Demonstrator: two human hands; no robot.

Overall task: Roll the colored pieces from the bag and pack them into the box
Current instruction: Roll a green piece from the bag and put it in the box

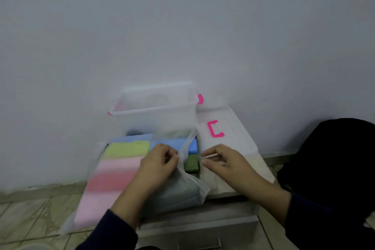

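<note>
Step in hand: opening the bag (129, 170), nothing rolled yet by the look of it. The bag is a translucent white sack at lower centre of the frame, lying on a low bench (203, 223) and hanging over its left edge.

Left hand (158, 160) fingers are curled, pinching the bag's mouth edge at centre. Right hand (221, 158) is just beside it, fingers narrow and pinching what looks like the other flap or a thin strip; blurred, can't tell which.

Colored pieces (113, 170) are stacked inside the bag: pink, yellow-green, blue, with a dark green one (191, 164) showing at the opening.

The box (156, 107), clear with pink latches, sits behind the bag at centre frame and looks empty. Its lid (223, 134) lies flat to the right.

Next move, my guess: spread the mouth wider, pull one piece out, and find flat space to roll it. The bench is crowded.
</note>
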